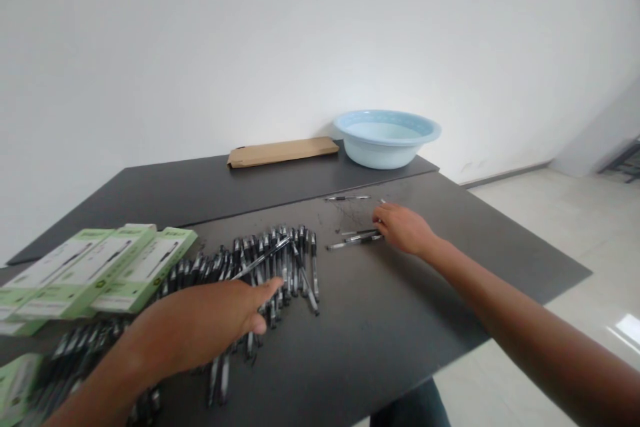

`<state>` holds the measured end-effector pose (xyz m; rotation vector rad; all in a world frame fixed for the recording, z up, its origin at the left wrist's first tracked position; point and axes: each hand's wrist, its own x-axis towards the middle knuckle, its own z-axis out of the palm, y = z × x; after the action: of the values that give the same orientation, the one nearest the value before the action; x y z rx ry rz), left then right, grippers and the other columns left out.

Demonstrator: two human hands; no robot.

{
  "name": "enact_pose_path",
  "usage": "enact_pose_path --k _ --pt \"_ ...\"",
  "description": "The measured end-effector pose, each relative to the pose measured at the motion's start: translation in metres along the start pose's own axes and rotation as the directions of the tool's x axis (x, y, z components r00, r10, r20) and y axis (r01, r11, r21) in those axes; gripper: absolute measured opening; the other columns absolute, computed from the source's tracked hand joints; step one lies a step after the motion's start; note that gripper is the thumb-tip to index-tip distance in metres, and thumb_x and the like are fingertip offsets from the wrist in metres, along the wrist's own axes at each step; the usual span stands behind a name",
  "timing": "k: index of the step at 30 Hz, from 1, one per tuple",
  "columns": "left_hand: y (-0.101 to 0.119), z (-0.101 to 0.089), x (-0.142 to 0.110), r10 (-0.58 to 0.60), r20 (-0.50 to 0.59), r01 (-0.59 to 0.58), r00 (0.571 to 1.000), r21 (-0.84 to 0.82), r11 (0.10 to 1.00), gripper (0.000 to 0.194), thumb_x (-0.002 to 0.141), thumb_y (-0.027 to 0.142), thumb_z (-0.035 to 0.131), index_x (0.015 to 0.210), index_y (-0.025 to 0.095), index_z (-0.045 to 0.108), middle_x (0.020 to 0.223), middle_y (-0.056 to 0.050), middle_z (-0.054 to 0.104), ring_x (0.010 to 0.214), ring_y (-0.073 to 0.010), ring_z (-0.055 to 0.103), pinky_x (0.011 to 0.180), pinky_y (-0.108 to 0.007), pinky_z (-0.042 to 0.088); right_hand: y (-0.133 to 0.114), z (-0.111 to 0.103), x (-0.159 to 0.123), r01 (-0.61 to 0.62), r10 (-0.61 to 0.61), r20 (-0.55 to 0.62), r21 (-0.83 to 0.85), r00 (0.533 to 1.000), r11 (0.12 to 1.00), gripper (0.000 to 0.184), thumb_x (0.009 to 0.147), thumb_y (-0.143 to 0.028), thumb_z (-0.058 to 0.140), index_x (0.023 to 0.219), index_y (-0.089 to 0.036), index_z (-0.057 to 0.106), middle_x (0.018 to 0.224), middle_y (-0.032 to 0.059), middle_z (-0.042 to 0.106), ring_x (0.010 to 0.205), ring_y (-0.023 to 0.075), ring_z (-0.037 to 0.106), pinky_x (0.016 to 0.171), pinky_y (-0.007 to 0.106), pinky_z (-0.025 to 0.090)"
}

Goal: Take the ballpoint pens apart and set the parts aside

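My left hand [235,313] is over a large heap of clear-barrelled pens with black grips [300,260]. Its index finger and thumb are apart, with nothing visible between them. One pen [267,257] lies slanted across the heap just beyond that hand, its lower end hidden. Farther right, my right hand [403,227] is closed with curled fingers, and a pale pen tip [383,201] sticks out above them. A few loose pens [353,241] lie by its fingertips, their right ends partly covered. Another single pen [347,198] rests a little behind them.
Green-and-white pen boxes [100,267] lie at the left, with another box [20,380] at the front left corner. A flat brown cardboard piece [285,151] and a light blue basin [385,153] stand at the back of the dark table [325,373], against the wall.
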<state>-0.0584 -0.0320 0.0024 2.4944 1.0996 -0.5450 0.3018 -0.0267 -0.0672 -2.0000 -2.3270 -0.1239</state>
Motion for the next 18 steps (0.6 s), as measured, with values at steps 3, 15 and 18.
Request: enact_pose_path --k 3,15,18 --pt "0.003 0.0 0.002 -0.006 0.015 0.006 1.0 0.025 1.0 0.058 0.086 0.033 0.041 0.143 0.026 0.033 0.104 -0.008 0.07 0.093 -0.0289 0.065 0.079 -0.037 0.049 0.017 0.01 -0.013 0.069 -0.069 0.03 0.02 0.997 0.997 0.016 0.09 -0.022 0.047 0.095 -0.017 0.061 0.097 0.0099 0.06 0.096 0.0214 0.053 0.083 0.032 0.036" --pt "0.009 0.0 0.003 0.011 0.007 -0.011 1.0 0.013 1.0 0.054 0.085 0.032 0.042 0.139 0.024 0.043 0.098 -0.009 0.071 0.084 -0.0285 0.066 0.077 -0.037 0.049 0.03 0.037 -0.013 0.112 -0.112 -0.006 0.115 0.994 0.987 0.022 0.088 -0.021 0.049 0.107 -0.02 0.059 0.101 0.0086 0.058 0.1 0.0217 0.052 0.09 0.034 0.037" --pt "0.012 -0.001 0.004 0.006 0.018 -0.007 1.0 0.03 1.0 0.053 0.085 0.032 0.042 0.138 0.023 0.044 0.099 -0.01 0.07 0.083 -0.0283 0.066 0.076 -0.038 0.049 0.033 0.04 -0.015 0.081 -0.082 0.005 0.108 0.997 0.991 0.022 0.087 -0.02 0.048 0.106 -0.02 0.058 0.101 0.0089 0.058 0.1 0.023 0.052 0.089 0.034 0.038"
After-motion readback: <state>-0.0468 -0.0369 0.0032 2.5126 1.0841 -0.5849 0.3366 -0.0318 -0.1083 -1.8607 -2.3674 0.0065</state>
